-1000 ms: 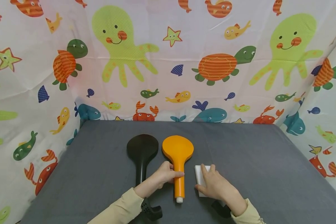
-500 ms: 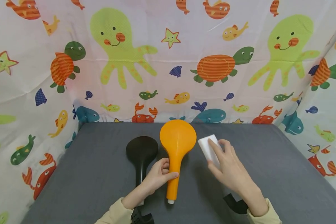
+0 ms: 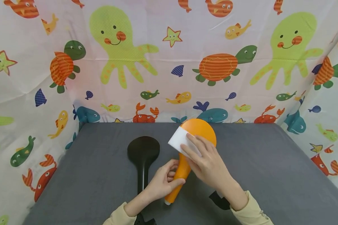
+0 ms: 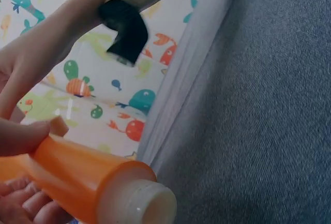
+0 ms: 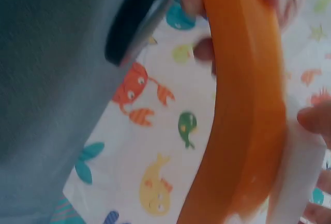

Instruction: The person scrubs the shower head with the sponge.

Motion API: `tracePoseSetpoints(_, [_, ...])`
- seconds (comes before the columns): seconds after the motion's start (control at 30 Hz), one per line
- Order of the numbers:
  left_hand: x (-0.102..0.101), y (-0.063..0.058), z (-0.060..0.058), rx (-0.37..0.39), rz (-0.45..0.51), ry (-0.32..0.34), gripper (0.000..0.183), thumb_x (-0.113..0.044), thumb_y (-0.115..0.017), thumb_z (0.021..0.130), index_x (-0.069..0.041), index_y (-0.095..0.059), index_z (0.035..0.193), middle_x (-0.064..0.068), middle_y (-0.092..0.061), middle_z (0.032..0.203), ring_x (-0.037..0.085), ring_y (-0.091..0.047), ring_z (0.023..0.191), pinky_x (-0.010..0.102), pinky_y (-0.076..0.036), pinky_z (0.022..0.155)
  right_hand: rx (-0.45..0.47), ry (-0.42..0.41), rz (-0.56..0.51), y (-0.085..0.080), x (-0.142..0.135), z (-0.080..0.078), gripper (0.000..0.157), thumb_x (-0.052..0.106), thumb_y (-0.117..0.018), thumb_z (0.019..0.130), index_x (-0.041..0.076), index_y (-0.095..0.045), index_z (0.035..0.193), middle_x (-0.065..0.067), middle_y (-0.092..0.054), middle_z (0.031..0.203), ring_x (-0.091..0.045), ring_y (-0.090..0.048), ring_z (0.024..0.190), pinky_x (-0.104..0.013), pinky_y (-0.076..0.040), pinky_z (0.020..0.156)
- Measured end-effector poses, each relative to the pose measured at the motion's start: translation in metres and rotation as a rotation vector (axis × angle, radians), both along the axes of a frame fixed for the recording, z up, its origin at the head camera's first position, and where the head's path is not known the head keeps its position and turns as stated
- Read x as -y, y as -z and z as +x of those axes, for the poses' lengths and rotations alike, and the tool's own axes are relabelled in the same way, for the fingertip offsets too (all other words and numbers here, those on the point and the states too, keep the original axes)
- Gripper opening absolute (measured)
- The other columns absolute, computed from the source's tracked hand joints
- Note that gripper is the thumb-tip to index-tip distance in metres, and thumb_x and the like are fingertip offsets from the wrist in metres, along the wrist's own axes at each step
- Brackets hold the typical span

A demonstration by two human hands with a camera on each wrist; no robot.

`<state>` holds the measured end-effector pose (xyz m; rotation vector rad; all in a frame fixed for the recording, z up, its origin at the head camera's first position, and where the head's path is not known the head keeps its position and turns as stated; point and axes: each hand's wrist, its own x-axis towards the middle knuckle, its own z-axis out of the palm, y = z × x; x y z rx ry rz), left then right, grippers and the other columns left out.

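Observation:
My left hand (image 3: 163, 184) grips the handle of an orange handheld shower head (image 3: 207, 129), which is lifted off the table and tilts with its round head to the upper right. At the handle's lower end shows a white threaded connector (image 4: 150, 203). With my right hand (image 3: 208, 159) I hold a white sponge block (image 3: 180, 140) flat under the fingers. It lies over the neck and part of the round head, covering them in the head view. In the right wrist view the white block (image 5: 300, 172) lies along the orange surface, with right fingertips on its outer side.
A black shower head (image 3: 143, 150) lies on the grey table cloth (image 3: 101, 175), just left of the orange one, its handle partly behind my left forearm. Behind the table and at both sides hangs a white curtain (image 3: 163, 68) printed with sea animals.
The orange shower head has been raised from the table and tilted to the right. My right hand has picked up the white sponge block and brought it left onto the shower head.

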<state>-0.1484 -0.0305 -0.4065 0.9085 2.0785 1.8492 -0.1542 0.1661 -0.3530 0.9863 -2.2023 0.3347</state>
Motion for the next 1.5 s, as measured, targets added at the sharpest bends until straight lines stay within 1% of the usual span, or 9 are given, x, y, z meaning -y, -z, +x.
tracePoseSetpoints(0.3, [-0.001,0.002,0.002,-0.104,-0.069,-0.007,0.039,-0.011,-0.065,0.087,-0.009,-0.048,0.122,0.01,-0.06,0.115,0.015,-0.063,0.099,0.023,-0.05,0.078,-0.003,0.264,-0.282,-0.019,-0.021,-0.021,0.043,0.022,-0.058,0.09,0.004,-0.053,0.129,-0.022,-0.04,0.137,-0.042,-0.039,0.112,-0.056,-0.039,0.086])
tracePoseSetpoints(0.5, [0.0,0.0,-0.001,-0.141,-0.062,-0.055,0.043,-0.005,-0.068,0.084,-0.007,-0.048,0.121,0.011,-0.061,0.112,0.019,-0.065,0.094,0.022,-0.051,0.075,-0.066,0.069,-0.096,-0.007,-0.002,-0.006,0.044,0.031,-0.038,0.097,0.006,-0.052,0.13,-0.023,-0.039,0.139,-0.043,-0.04,0.116,-0.055,-0.042,0.088])
tracePoseSetpoints(0.67, [0.0,-0.013,0.002,-0.13,-0.053,-0.073,0.042,0.003,-0.067,0.082,0.0,-0.047,0.12,0.014,-0.061,0.109,0.026,-0.065,0.089,0.025,-0.052,0.075,-0.086,-0.079,0.054,-0.006,0.011,-0.003,0.039,0.023,-0.045,0.095,0.008,-0.054,0.13,-0.02,-0.04,0.14,-0.039,-0.041,0.119,-0.049,-0.04,0.095])
tracePoseSetpoints(0.83, [0.003,-0.032,0.01,-0.12,-0.058,-0.077,0.04,-0.001,-0.067,0.083,0.002,-0.048,0.119,0.017,-0.062,0.11,0.027,-0.065,0.092,0.027,-0.051,0.078,-0.06,0.064,-0.087,-0.022,-0.004,-0.018,0.042,0.028,-0.047,0.095,0.009,-0.052,0.131,-0.018,-0.039,0.141,-0.039,-0.04,0.119,-0.052,-0.041,0.092])
tracePoseSetpoints(1.0, [0.003,-0.022,0.007,-0.11,-0.057,-0.075,0.041,-0.003,-0.067,0.084,0.0,-0.049,0.12,0.016,-0.061,0.111,0.026,-0.065,0.094,0.028,-0.051,0.079,-0.031,0.242,-0.263,-0.028,-0.017,-0.026,0.046,0.026,-0.053,0.093,0.006,-0.049,0.133,-0.021,-0.038,0.14,-0.041,-0.039,0.116,-0.056,-0.042,0.088])
tracePoseSetpoints(1.13, [0.002,-0.004,-0.002,-0.089,-0.012,-0.071,0.044,-0.002,-0.067,0.083,-0.004,-0.048,0.122,0.014,-0.061,0.112,0.023,-0.065,0.092,0.027,-0.051,0.077,-0.118,0.126,-0.193,-0.017,-0.007,-0.018,0.042,0.03,-0.043,0.097,0.006,-0.052,0.131,-0.022,-0.04,0.138,-0.043,-0.041,0.116,-0.056,-0.041,0.088])
tracePoseSetpoints(1.33, [0.005,0.0,-0.006,-0.075,0.094,-0.046,0.047,-0.002,-0.064,0.086,0.0,-0.043,0.128,0.018,-0.057,0.118,0.024,-0.064,0.092,0.028,-0.052,0.077,-0.165,-0.159,0.029,-0.001,0.009,-0.005,0.04,0.023,-0.042,0.094,0.006,-0.055,0.128,-0.02,-0.044,0.137,-0.039,-0.043,0.12,-0.05,-0.04,0.093])
tracePoseSetpoints(1.4, [0.005,0.0,-0.006,-0.072,0.105,-0.037,0.047,-0.003,-0.063,0.087,0.0,-0.042,0.129,0.019,-0.056,0.119,0.024,-0.064,0.092,0.029,-0.052,0.077,-0.164,-0.158,0.02,-0.004,0.007,-0.008,0.04,0.023,-0.043,0.093,0.007,-0.056,0.127,-0.02,-0.044,0.136,-0.039,-0.043,0.119,-0.049,-0.038,0.093])
tracePoseSetpoints(1.5, [0.006,0.0,-0.006,-0.06,0.107,-0.022,0.044,-0.004,-0.063,0.087,-0.002,-0.045,0.127,0.018,-0.058,0.116,0.024,-0.064,0.092,0.029,-0.052,0.077,-0.152,-0.041,-0.117,-0.013,-0.004,-0.018,0.04,0.026,-0.043,0.094,0.006,-0.056,0.127,-0.019,-0.044,0.137,-0.04,-0.042,0.118,-0.051,-0.036,0.094])
